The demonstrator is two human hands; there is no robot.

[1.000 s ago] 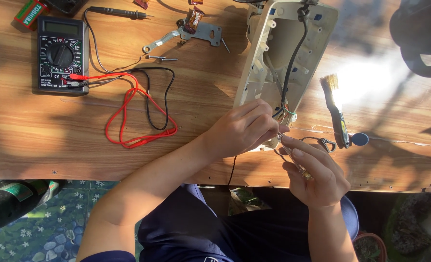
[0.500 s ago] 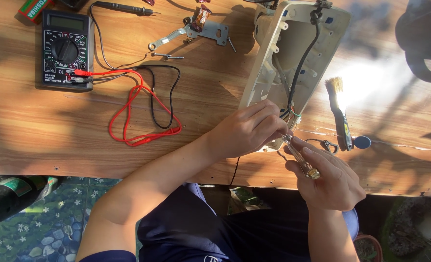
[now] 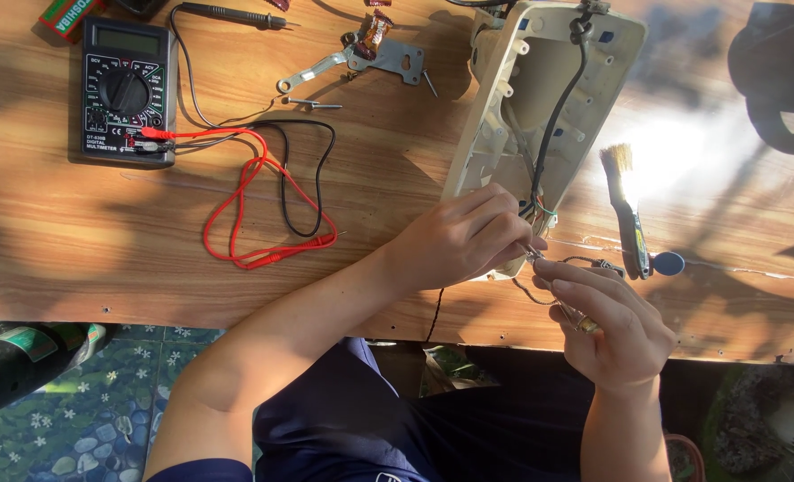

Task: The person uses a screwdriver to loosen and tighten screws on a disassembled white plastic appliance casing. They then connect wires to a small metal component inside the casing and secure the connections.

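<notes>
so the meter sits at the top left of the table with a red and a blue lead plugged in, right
Not quite: in the head view the meter sits top left on the table, but its leads are red and black, not blue.

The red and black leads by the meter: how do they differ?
The red lead lies in a wide loop and ends in a red probe near the left hand; the black lead curls in a tighter loop inside it. The red one looks the thicker and brighter; the black one runs on up to a black probe at the table's far edge. Both plug into the black multimeter.
</notes>
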